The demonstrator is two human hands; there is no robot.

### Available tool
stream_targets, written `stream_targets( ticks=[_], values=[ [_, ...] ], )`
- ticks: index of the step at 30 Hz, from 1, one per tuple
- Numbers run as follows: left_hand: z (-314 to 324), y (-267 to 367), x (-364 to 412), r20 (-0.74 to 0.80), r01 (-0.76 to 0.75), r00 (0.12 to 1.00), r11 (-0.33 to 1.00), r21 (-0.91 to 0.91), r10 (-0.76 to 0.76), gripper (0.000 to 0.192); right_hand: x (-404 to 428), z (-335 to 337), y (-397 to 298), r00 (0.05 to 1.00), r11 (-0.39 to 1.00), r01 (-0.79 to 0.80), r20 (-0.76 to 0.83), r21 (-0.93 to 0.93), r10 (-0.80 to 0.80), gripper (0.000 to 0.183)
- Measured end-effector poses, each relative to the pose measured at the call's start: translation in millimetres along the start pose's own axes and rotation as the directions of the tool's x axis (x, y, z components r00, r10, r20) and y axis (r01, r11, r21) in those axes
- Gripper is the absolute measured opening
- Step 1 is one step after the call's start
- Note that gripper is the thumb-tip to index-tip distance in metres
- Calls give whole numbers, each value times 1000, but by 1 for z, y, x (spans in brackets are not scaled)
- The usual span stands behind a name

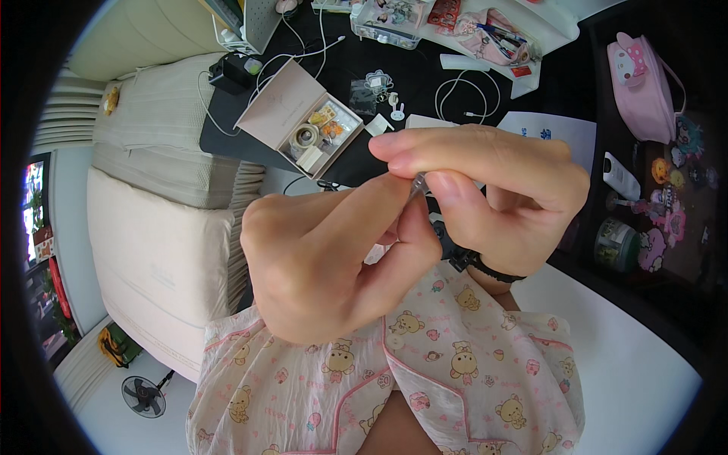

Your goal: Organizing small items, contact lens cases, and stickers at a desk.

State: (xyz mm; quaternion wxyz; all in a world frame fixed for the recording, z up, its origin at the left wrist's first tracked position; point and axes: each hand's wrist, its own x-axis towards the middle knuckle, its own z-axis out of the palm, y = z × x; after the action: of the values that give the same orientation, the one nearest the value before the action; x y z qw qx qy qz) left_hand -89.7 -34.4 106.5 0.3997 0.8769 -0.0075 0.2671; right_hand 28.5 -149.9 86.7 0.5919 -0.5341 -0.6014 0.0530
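Close to the camera, my left hand (335, 261) and my right hand (495, 182) meet fingertip to fingertip. Between them is a small clear, ribbed piece (419, 185), pinched by the thumb and fingers of my right hand. My left fingers close around its lower end, which they mostly hide; I cannot tell exactly what it is. Beyond my hands, an open cardboard box (345, 152) on the black desk holds a roll of tape (305, 136), small packets with orange and yellow pieces, and a white block. A rabbit-shaped charm (397, 112) lies right of the box.
White cables (469, 94) and a black power adapter (228, 74) lie on the desk (335, 62). Behind are a clear plastic case (387, 37) and a pink pouch of pens (495, 40). A pink bag (642, 91) and a green-lidded jar (617, 244) stand right; a bed (159, 256) is left.
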Motion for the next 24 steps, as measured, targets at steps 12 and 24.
stream_targets(
  ticks=[12, 24],
  values=[
    [7, 0, 3, -97, -74, 993, 996, -56, 69, 7, -2, 7, 0, 992, 982, 3, -122, 190, 20, 22],
    [12, -6, -1, -139, -180, 974, 984, -8, 177, 16, -2, 8, 4, 993, 983, 23, -120, 185, 0, 20]
  ],
)
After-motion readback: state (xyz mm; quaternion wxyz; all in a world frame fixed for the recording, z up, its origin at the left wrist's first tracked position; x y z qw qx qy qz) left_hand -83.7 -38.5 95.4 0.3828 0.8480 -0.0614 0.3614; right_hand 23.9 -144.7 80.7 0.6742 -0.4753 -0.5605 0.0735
